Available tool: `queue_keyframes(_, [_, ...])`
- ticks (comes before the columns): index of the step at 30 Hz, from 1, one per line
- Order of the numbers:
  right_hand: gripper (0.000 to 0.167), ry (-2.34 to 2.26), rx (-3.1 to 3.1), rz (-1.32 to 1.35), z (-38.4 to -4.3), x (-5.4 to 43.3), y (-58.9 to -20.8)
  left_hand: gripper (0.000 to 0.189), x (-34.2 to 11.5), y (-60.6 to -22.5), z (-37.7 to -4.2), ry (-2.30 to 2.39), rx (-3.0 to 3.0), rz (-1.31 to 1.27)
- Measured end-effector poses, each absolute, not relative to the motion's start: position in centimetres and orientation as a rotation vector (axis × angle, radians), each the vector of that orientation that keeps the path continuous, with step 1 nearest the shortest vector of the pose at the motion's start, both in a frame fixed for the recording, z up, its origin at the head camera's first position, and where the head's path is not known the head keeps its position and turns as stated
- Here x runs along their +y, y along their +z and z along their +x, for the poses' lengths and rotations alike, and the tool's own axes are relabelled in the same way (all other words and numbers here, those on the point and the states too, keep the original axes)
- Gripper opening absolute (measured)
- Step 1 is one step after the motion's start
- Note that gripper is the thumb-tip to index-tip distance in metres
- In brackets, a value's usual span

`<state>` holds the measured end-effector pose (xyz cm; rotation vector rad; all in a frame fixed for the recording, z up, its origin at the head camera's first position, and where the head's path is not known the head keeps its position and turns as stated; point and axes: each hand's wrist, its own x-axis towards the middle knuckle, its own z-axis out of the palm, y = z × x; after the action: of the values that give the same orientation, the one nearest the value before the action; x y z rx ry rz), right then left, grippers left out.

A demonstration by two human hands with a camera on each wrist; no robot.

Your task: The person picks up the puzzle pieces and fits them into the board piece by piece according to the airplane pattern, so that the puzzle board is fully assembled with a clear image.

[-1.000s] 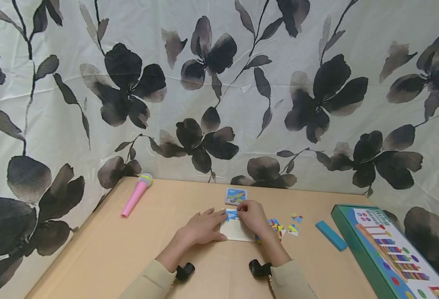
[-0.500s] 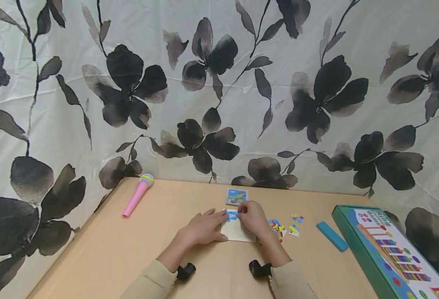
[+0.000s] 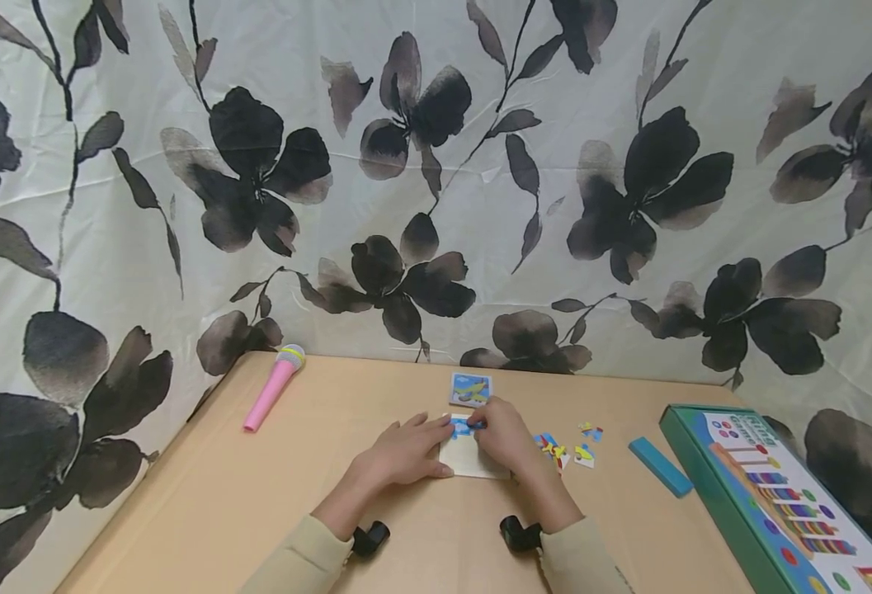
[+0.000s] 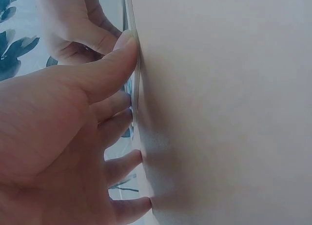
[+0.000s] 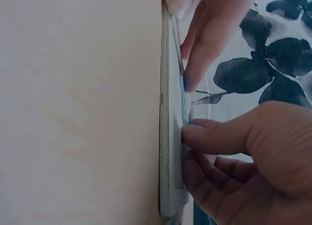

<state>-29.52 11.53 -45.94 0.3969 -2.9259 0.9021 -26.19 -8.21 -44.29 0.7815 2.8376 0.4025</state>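
A pale puzzle board (image 3: 473, 464) lies on the table between both hands, with blue picture pieces (image 3: 460, 426) at its upper left. My left hand (image 3: 406, 452) rests at the board's left side, fingers spread and fairly straight. Its thumb (image 4: 127, 42) presses the board's edge, and some fingertips touch the table. My right hand (image 3: 505, 436) pinches a small blue puzzle piece (image 3: 476, 426) between thumb and curled fingers, over the board's upper part. In the right wrist view, that thumb (image 5: 195, 132) is right at the board's face; the fingers largely hide the piece.
A small picture tile (image 3: 470, 389) lies behind the board. Several loose puzzle pieces (image 3: 554, 452) are scattered to the right. Farther right are a blue bar (image 3: 660, 468) and a green-sided box (image 3: 784, 495). A pink toy microphone (image 3: 272, 388) lies at the back left.
My right hand has shifted slightly and its wrist has moved a little right; the dark blue piece at its fingertips now shows. The left hand stays in place.
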Motion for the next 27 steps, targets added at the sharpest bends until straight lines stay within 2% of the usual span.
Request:
queue_keyframes(5, [0.009,0.890,-2.899,0.310,-29.6,12.0,-46.2,0.071,-8.1,-44.2,-26.1,0.402,2.836,0.793])
queue_keyframes(11, [0.027,0.870,-2.932,0.193,-29.7,12.5,-46.1,0.071,-8.0,-44.1,-26.2,0.417,2.830,0.802])
queue_keyframes(15, [0.028,0.946,-2.941,0.201,-29.8,12.8,-46.2,0.069,-7.6,-43.9,-26.3,0.390,2.808,0.808])
queue_keyframes(22, [0.026,1.023,-2.910,0.241,-29.9,13.4,-46.3,0.067,-6.8,-43.6,-26.4,0.294,2.790,0.788])
queue_keyframes(27, [0.012,1.111,-2.912,0.340,-29.5,14.3,-45.7,0.067,-6.5,-43.3,-26.3,0.286,2.792,0.738])
